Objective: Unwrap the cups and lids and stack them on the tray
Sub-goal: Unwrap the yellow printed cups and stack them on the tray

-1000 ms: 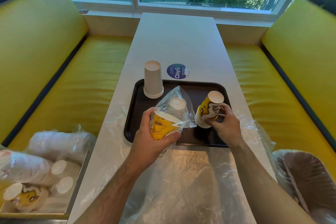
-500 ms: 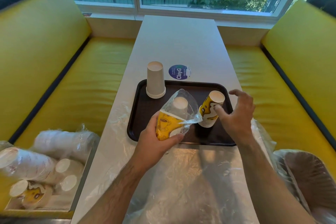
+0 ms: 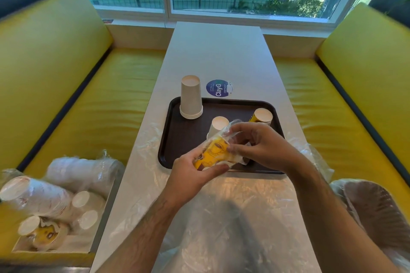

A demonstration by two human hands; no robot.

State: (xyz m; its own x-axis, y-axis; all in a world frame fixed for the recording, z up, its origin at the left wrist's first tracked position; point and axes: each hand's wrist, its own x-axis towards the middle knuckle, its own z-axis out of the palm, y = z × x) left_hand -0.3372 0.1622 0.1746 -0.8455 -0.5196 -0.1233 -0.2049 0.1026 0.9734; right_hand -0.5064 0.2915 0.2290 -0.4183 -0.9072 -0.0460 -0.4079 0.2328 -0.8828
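I am gripping a yellow cup (image 3: 213, 154) in its clear wrap (image 3: 230, 127) with my left hand (image 3: 190, 176), fingers curled under its lower end, just above the near rim of the tray (image 3: 165, 139). My right hand (image 3: 264, 147) is pinching the wrap at the cup's upper end, so both hands are clenched on the same bundle and the cup is not yet out.

Judging progress: a white stack (image 3: 191, 97) is standing upside down in the tray's far left corner, a single white cup (image 3: 218, 126) is sitting mid-tray just behind my hands, and another yellow cup (image 3: 261, 115) is near the far right corner. I am seeing no lids on the tray. A box (image 3: 53, 213) on the left bench is holding several wrapped sleeves and loose cups, so I am judging most of the work as left.

For room: the tray's left half is offering bare surface between the white stack and the near rim, and loose plastic (image 3: 221, 217) is covering the table (image 3: 217, 51) in front of me. The near rim is lying directly under the bundle, and the mid-tray cup is close enough that a hard tug could knock it. The far table is giving plenty of space.
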